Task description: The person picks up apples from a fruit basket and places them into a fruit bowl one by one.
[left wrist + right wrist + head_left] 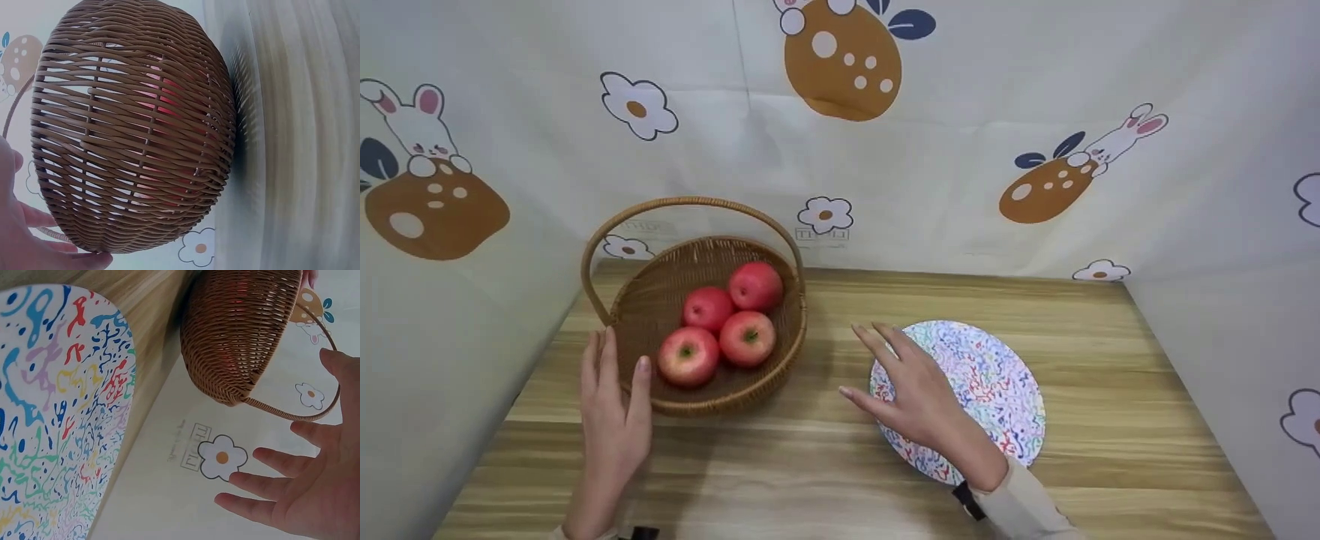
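Observation:
A brown wicker basket (720, 405) with a tall hoop handle stands on the left of the table. Several red apples (688, 356) lie together inside it; through the weave a red patch shows in the left wrist view. My left hand (615, 420) is at the basket's near left rim, fingers extended and thumb apart; whether it touches the rim I cannot tell. Over the left part of a round, multicoloured patterned disc (997, 390) hovers my right hand (919, 394). Its fingers are spread and straight, holding nothing, and they point toward the basket.
The wood-grain table (825, 480) is bounded by a pale cloth backdrop (930, 202) printed with rabbits, flowers and orange fruit. This cloth rises at the back and both sides. Bare wood separates the basket from the disc.

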Demonstrator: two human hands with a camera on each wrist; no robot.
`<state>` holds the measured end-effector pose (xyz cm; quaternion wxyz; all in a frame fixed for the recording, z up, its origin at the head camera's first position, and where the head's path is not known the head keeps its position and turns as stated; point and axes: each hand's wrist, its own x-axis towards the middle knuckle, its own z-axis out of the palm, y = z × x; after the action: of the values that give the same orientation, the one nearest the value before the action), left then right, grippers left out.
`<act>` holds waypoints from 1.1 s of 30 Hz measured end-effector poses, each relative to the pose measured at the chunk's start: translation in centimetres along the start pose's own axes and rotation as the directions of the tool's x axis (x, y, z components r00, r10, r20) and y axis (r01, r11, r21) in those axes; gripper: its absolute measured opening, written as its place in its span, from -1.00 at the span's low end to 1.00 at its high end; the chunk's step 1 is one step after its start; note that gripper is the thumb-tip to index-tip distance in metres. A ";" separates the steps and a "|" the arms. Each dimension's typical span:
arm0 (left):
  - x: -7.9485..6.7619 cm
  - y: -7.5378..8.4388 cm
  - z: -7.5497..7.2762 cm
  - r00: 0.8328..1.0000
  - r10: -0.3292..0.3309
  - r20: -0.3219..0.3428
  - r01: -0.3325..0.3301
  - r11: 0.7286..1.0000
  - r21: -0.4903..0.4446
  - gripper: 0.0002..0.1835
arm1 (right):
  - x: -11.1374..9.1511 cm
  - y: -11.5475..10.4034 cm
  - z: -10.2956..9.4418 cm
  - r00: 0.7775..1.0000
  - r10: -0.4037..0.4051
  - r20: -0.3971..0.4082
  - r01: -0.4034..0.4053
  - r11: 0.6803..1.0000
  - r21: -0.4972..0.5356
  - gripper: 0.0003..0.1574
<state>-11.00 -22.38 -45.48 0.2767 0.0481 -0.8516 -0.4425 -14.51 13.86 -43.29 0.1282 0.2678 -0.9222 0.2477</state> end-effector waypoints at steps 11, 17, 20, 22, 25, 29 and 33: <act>0.2 -0.9 0.0 1.000 0.002 -0.029 -0.003 0.998 -0.061 -0.39 | 0.7 -0.4 0.6 0.998 -0.050 -0.045 0.051 0.998 0.023 -0.02; 0.1 -1.3 0.0 0.999 0.022 -0.025 -0.024 0.998 -0.057 -0.41 | 1.3 -0.9 0.9 0.998 -0.052 -0.046 0.054 0.998 0.044 -0.05; 0.2 -1.5 0.2 0.998 0.048 -0.029 -0.049 0.997 -0.055 -0.42 | 1.6 -1.2 1.0 0.998 -0.046 -0.036 0.048 0.997 0.053 -0.05; 0.2 -1.6 0.3 0.998 0.059 -0.034 -0.061 0.997 -0.055 -0.42 | 1.8 -1.4 1.1 0.999 -0.043 -0.030 0.044 0.997 0.056 -0.06; 0.2 -1.7 0.3 0.998 0.053 -0.029 -0.054 0.997 -0.048 -0.42 | 2.1 -1.7 1.3 0.999 -0.040 -0.022 0.041 0.997 0.062 -0.07; 0.3 -1.7 0.2 0.999 0.033 -0.011 -0.033 0.999 -0.037 -0.41 | 2.5 -2.0 1.5 0.999 -0.047 -0.018 0.048 0.997 0.062 -0.07; 0.4 -1.7 0.2 1.000 0.020 0.001 -0.020 1.000 -0.024 -0.39 | 2.8 -2.3 1.7 0.998 -0.056 -0.016 0.057 0.996 0.066 -0.09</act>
<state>-11.69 -23.41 -46.76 0.2811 0.0359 -0.8469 -0.4499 -15.69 10.07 -42.84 0.1325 0.2960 -0.9046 0.2765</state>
